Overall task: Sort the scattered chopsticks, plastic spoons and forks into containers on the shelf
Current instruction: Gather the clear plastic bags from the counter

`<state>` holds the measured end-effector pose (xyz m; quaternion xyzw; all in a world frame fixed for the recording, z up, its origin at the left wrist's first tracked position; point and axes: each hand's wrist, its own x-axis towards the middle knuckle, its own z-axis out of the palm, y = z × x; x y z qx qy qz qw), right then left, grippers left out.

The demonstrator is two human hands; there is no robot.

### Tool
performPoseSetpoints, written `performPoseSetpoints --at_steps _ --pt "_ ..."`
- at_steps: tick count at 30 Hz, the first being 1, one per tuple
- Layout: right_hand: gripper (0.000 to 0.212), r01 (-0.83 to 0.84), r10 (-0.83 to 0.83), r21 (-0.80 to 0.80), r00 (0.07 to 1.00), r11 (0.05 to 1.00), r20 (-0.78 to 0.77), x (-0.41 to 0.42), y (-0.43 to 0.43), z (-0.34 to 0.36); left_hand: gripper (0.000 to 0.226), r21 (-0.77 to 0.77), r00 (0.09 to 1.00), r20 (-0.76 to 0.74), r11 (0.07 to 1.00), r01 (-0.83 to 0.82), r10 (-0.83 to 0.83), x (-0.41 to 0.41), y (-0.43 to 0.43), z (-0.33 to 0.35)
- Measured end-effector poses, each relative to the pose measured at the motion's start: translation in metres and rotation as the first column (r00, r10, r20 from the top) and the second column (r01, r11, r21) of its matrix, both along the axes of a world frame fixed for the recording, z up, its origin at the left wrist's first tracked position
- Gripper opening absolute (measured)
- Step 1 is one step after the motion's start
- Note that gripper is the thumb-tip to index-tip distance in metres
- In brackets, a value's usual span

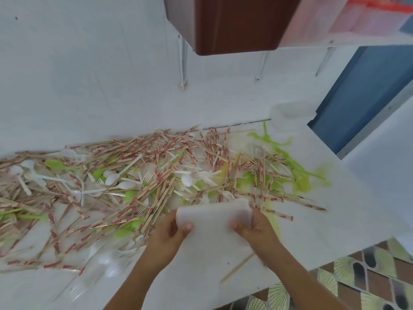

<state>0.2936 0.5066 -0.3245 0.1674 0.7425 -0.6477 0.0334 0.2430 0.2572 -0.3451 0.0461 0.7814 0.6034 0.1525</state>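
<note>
Fingers of left hand (169,233) and right hand (257,229) clamp both ends of the white container (212,220), steadying it beside the scattered chopsticks (161,186), probably for filling

Home-like room: white counter (335,231), wall shelf (357,41), patterned floor tiles (368,278)

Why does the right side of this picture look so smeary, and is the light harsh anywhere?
Head view: motion blur smears the green plastic cutlery at the right and the white plastic container that the left hand and right hand grip, while the paper-wrapped wooden chopsticks at the centre look sharper. Head view: the light is soft and even, with no hard shadows or glare.
</note>
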Motion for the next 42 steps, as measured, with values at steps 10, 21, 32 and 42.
performPoseSetpoints --at_steps 10,21,32,42 --pt "0.042 -0.320 0.267 0.412 0.946 0.853 0.182 0.018 -0.008 -0.029 0.063 -0.079 0.997 0.074 0.997 -0.021 0.027 0.028 0.005 -0.011" --pt "0.022 -0.001 0.016 0.152 0.995 0.988 -0.101 -0.025 0.098 0.039 0.030 0.197 0.994 0.092 0.980 0.041 -0.060 -0.050 0.096 0.065" --pt "0.026 0.201 -0.202 -0.027 0.969 0.979 -0.141 -0.095 0.303 0.036 0.020 -0.015 0.970 0.123 0.977 0.211 -0.207 -0.131 0.331 0.088" --pt "0.035 0.288 -0.269 0.115 0.951 0.951 -0.155 -0.249 0.471 0.061 0.019 0.180 0.953 0.298 0.977 -0.114 0.057 -0.264 0.475 0.090"
